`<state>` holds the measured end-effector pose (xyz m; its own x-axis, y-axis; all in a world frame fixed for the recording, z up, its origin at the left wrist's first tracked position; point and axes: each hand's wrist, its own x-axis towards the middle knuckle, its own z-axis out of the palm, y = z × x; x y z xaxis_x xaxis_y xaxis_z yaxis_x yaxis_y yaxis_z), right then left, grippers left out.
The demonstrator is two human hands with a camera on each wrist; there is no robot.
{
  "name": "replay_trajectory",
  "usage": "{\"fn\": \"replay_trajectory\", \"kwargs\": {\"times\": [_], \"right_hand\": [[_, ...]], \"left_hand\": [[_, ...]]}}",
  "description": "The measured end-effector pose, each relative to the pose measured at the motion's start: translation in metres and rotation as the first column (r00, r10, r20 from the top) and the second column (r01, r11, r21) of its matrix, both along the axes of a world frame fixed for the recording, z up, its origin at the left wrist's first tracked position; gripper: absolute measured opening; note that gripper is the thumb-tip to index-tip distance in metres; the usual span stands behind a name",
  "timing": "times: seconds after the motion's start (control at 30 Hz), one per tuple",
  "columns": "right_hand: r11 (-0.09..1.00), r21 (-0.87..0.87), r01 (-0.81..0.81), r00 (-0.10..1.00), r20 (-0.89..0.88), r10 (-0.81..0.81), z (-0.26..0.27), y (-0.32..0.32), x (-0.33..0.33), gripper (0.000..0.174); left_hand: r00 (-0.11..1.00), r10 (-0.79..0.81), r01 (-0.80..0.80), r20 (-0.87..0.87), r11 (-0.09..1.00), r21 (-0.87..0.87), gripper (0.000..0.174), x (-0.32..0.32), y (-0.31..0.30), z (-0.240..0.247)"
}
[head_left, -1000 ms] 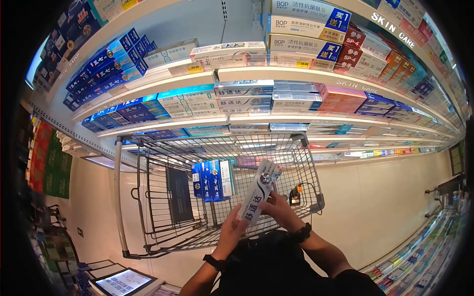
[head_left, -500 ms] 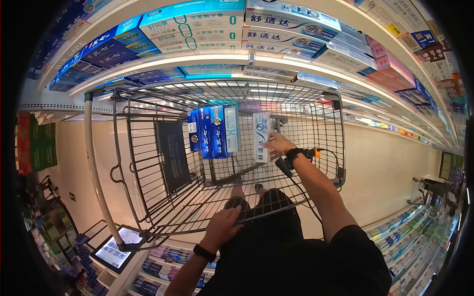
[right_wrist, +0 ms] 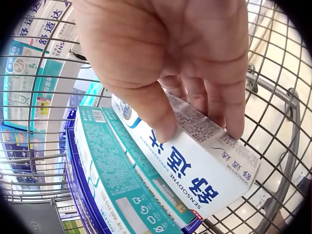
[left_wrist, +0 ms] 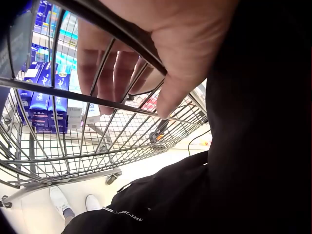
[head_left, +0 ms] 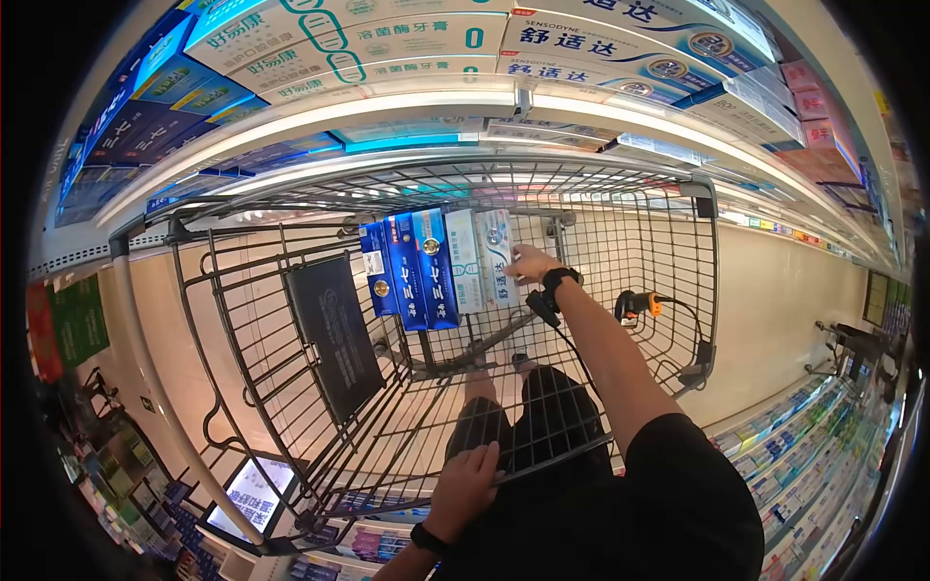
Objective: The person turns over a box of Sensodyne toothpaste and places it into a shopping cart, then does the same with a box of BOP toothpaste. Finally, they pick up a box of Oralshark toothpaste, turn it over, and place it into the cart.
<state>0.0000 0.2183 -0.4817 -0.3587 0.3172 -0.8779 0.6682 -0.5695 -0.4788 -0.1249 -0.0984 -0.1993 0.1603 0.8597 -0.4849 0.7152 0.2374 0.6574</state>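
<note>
My right hand (head_left: pixel 535 264) holds a white box with blue lettering (head_left: pixel 497 254) inside the cart; in the right wrist view the thumb (right_wrist: pixel 163 124) lies on the printed front of that box (right_wrist: pixel 187 163) and the fingers on another side. Directly beside it lie teal-and-white boxes (right_wrist: pixel 109 165), then blue boxes (head_left: pixel 426 276) to the left in the head view. My left hand (head_left: pixel 467 487) is over the cart's near rim (head_left: pixel 552 465). From the left wrist, its fingers (left_wrist: pixel 119 73) hang on the basket side of the rim, thumb on the other.
A dark panel (head_left: pixel 334 334) is fixed at the cart's left end. A black-and-orange device with a cable (head_left: pixel 637 306) sits at its right. Shelves of boxed goods (head_left: pixel 426 39) run along the far side, and a lit screen (head_left: pixel 254 496) stands at lower left.
The white box went from both hands down into the cart, then left against the teal-and-white box, with my right hand on it. My left hand let go and moved to the rim.
</note>
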Motion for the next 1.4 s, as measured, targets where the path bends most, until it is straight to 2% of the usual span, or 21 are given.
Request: {"fn": "replay_trajectory", "kwargs": {"times": [0.33, 0.43, 0.53, 0.63, 0.73, 0.83, 0.9, 0.93, 0.97, 1.0, 1.03, 1.1, 1.13, 1.23, 1.3, 1.37, 1.4], "right_hand": [[0.998, 0.014, -0.066, 0.997, 0.044, 0.065, -0.012, 0.002, -0.004, 0.052], [0.999, 0.026, -0.044, 0.998, 0.044, 0.042, -0.021, -0.001, -0.003, 0.054], [0.997, 0.07, -0.036, 0.999, 0.011, 0.036, -0.024, -0.003, -0.002, 0.045], [0.972, 0.187, -0.142, 0.982, 0.151, 0.115, -0.023, -0.004, -0.004, 0.038], [0.778, 0.46, -0.427, 0.882, 0.401, 0.248, -0.018, -0.01, -0.002, 0.045], [0.719, 0.529, -0.45, 0.889, 0.338, 0.308, 0.007, -0.005, 0.01, 0.049], [0.62, 0.65, -0.44, 0.896, 0.276, 0.347, 0.025, -0.004, 0.02, 0.048], [0.634, 0.652, -0.415, 0.905, 0.229, 0.358, 0.042, 0.0, 0.021, 0.047], [0.599, 0.704, -0.382, 0.912, 0.182, 0.368, 0.065, 0.001, 0.022, 0.046], [0.623, 0.701, -0.348, 0.918, 0.119, 0.379, 0.098, 0.006, 0.021, 0.045], [0.655, 0.685, -0.318, 0.919, 0.054, 0.39, 0.135, 0.008, 0.02, 0.044], [0.612, 0.758, -0.226, 0.908, -0.063, 0.414, 0.207, 0.011, 0.017, 0.041], [0.617, 0.747, -0.249, 0.896, -0.063, 0.439, 0.254, 0.013, 0.013, 0.04], [0.286, 0.922, -0.261, 0.781, 0.027, 0.624, 0.367, 0.019, 0.005, 0.041], [0.162, 0.969, -0.185, 0.745, 0.031, 0.666, 0.457, 0.017, -0.003, 0.04], [-0.003, 0.998, -0.067, 0.702, 0.05, 0.711, 0.524, 0.025, -0.011, 0.041], [-0.101, 0.995, -0.023, 0.73, 0.086, 0.678, 0.553, 0.031, -0.016, 0.04]], "left_hand": [[1.0, -0.02, 0.02, 0.012, 1.0, 0.016, 0.05, -0.001, -0.003, -0.006], [1.0, -0.027, 0.026, 0.012, 0.999, 0.023, 0.046, -0.001, 0.0, -0.004], [1.0, -0.022, 0.022, 0.007, 0.999, 0.03, 0.046, -0.001, 0.0, -0.003], [1.0, -0.013, 0.013, -0.003, 0.999, 0.032, 0.045, 0.0, 0.002, 0.0], [1.0, -0.001, 0.002, -0.009, 0.999, 0.053, 0.047, 0.002, -0.001, -0.001], [1.0, 0.0, 0.0, -0.021, 1.0, 0.023, 0.046, 0.002, 0.0, 0.004], [1.0, -0.001, 0.002, -0.023, 0.999, 0.04, 0.047, 0.004, -0.007, 0.005], [1.0, 0.001, 0.001, -0.029, 0.998, 0.067, 0.047, 0.004, -0.007, 0.002], [0.999, -0.009, 0.011, -0.044, 0.999, 0.034, 0.047, 0.003, -0.004, 0.0], [0.998, -0.02, 0.02, -0.056, 1.0, -0.007, 0.047, 0.003, -0.005, 0.002], [0.997, -0.033, 0.03, -0.064, 0.998, -0.061, 0.046, 0.004, -0.005, 0.006], [0.997, -0.028, 0.025, -0.075, 0.999, -0.034, 0.045, 0.006, 0.0, 0.016], [0.996, -0.024, 0.021, -0.082, 0.999, -0.03, 0.045, 0.006, -0.002, 0.021], [0.998, -0.031, 0.032, -0.06, 0.999, 0.017, 0.044, 0.004, -0.012, 0.001], [0.999, -0.026, 0.025, -0.045, 0.999, -0.034, 0.043, 0.004, -0.01, 0.006], [0.998, -0.026, 0.022, -0.051, 0.997, -0.072, 0.043, 0.005, -0.008, 0.013], [0.997, -0.029, 0.024, -0.067, 0.996, -0.084, 0.043, 0.005, -0.007, 0.02]]}}
